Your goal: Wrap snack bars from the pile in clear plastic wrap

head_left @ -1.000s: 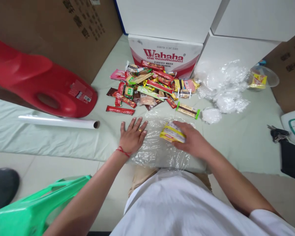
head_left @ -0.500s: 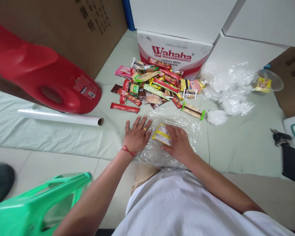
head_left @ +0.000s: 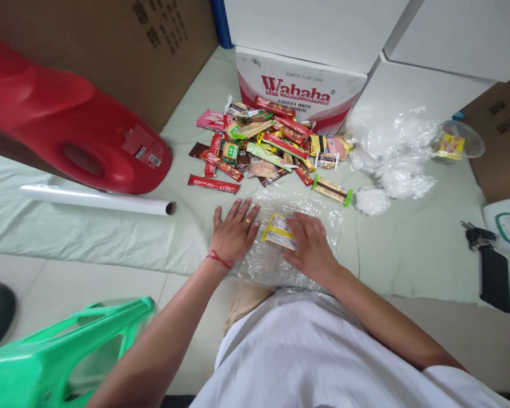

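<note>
On clear film point(head_left: 266, 263), left hand point(head_left: 233, 233) splayed empty at 9 o'clock, right hand point(head_left: 314, 247) half-curled around yellow-edged packet point(head_left: 277, 230), uncovered yet, snack bars point(head_left: 285, 145) off-film at 12

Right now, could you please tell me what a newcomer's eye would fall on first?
Probably the big red jug at the left. Next comes the colourful heap of wrapped snacks before the Wahaha box. Nearer, the right hand is at a yellow-edged packet on clear film, the left hand spread beside it.
</note>
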### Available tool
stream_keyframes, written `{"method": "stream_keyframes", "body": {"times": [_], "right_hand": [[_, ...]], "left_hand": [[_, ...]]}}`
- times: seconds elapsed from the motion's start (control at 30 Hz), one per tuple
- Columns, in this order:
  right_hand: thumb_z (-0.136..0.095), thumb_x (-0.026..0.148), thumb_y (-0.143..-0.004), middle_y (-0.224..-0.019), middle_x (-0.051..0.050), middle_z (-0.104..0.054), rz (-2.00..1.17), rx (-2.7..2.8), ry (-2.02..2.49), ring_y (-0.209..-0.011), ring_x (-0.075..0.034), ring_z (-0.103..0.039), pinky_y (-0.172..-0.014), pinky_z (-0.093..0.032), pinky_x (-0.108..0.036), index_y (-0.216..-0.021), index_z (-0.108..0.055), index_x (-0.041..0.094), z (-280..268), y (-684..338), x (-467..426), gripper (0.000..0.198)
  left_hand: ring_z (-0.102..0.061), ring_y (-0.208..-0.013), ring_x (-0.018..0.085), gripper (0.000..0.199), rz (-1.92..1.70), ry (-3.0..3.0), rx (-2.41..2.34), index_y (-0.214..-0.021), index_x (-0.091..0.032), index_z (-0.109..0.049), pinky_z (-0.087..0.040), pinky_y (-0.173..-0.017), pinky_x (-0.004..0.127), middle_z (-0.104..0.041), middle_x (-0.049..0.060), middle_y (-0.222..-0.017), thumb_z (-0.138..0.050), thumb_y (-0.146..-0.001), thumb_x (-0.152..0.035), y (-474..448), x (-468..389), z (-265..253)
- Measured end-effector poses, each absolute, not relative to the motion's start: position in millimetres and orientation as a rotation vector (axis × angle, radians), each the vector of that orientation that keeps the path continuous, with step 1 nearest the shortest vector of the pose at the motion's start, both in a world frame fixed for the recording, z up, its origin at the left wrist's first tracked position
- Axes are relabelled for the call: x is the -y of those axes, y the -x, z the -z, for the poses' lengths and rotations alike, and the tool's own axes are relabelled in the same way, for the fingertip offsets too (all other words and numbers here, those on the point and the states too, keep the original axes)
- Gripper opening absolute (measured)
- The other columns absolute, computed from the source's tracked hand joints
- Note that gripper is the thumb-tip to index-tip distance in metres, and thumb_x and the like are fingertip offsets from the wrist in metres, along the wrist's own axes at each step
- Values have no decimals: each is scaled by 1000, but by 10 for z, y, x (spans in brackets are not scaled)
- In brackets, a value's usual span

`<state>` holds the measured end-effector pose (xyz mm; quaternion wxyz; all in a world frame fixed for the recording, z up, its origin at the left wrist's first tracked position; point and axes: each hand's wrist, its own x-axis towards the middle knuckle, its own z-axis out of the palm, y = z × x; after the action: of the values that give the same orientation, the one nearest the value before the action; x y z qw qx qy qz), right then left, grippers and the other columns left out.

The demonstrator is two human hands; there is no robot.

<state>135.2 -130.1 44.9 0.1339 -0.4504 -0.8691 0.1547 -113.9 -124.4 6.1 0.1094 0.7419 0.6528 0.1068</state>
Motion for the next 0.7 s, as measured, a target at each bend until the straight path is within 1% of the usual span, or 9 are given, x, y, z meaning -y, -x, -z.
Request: {"method": "stream_keyframes", "body": {"times": [0.07, 0.13, 0.2, 0.3, 0.4, 0.47, 0.57, 0.63, 0.7], "right_hand": [[-62, 36, -102, -146, -19, -58, -461, 2502, 1134, -136, -35, -50, -115, -41, -60, -148, -56, 21, -480, -1498, 1457, 49], [-55, 24, -105, -122, -13, -70, -500, 2570, 920, -118, -29, -59, -104, -51, -50, -136, -65, 24, -486, -1684, 1646, 33], [-53, 16, -104, -109, -9, -73, -515, 2677, 757, -107, -25, -61, -95, -54, -43, -128, -69, 24, -452, -1871, 1820, 29], [-57, 17, -104, -120, -10, -73, -448, 2753, 694, -108, -25, -62, -93, -55, -42, -131, -69, 22, -345, -2082, 1976, 30], [-60, 17, -102, -135, -12, -69, -408, 2762, 708, -114, -25, -61, -100, -53, -46, -141, -64, 22, -220, -2167, 2020, 39], [-59, 14, -102, -138, -11, -69, -410, 2768, 709, -118, -25, -61, -104, -51, -47, -143, -64, 24, -144, -2171, 2035, 43], [-57, 13, -103, -127, -9, -74, -402, 2698, 771, -114, -24, -62, -100, -53, -45, -131, -71, 25, -52, -2169, 2063, 33], [-56, 14, -103, -115, -8, -76, -441, 2601, 831, -106, -23, -63, -94, -55, -43, -119, -75, 25, -18, -2200, 2062, 27], [-56, 17, -103, -106, -7, -76, -524, 2496, 854, -101, -23, -63, -89, -56, -42, -115, -76, 26, -12, -2270, 2030, 25]], "left_hand": [[-35, -160, 35, 57, -376, -2152, -1936, -161, -28, -48, -15, -128, 72, -38, 12, -172, -31, -109, -42, 1166, 1253, -66], [-34, -161, 35, 57, -503, -2145, -1963, -159, -23, -51, -19, -129, 68, -39, 15, -172, -34, -107, -40, 1225, 1293, -62], [-37, -159, 33, 54, -650, -2219, -1881, -155, -22, -55, -23, -131, 62, -48, 15, -166, -40, -105, -37, 1314, 1371, -51], [-51, -150, 27, 49, -727, -2407, -1502, -150, -26, -59, -34, -130, 53, -64, 12, -152, -45, -103, -31, 1482, 1547, -34], [-57, -145, 26, 51, -615, -2481, -1229, -153, -26, -55, -41, -126, 48, -67, 12, -148, -50, -102, -32, 1651, 1740, -18], [-54, -148, 28, 59, -513, -2524, -1161, -158, -24, -49, -38, -128, 51, -62, 15, -153, -55, -102, -42, 1754, 1848, -1], [-47, -153, 33, 74, -398, -2606, -1147, -160, -25, -46, -30, -131, 55, -50, 18, -164, -64, -96, -57, 1874, 1971, 41], [-44, -155, 34, 70, -353, -2658, -1148, -159, -28, -49, -26, -132, 58, -46, 17, -167, -65, -96, -54, 1910, 2042, 76], [-43, -156, 33, 55, -347, -2685, -1165, -153, -31, -55, -24, -132, 59, -49, 14, -166, -62, -100, -40, 1898, 2112, 105]]}}
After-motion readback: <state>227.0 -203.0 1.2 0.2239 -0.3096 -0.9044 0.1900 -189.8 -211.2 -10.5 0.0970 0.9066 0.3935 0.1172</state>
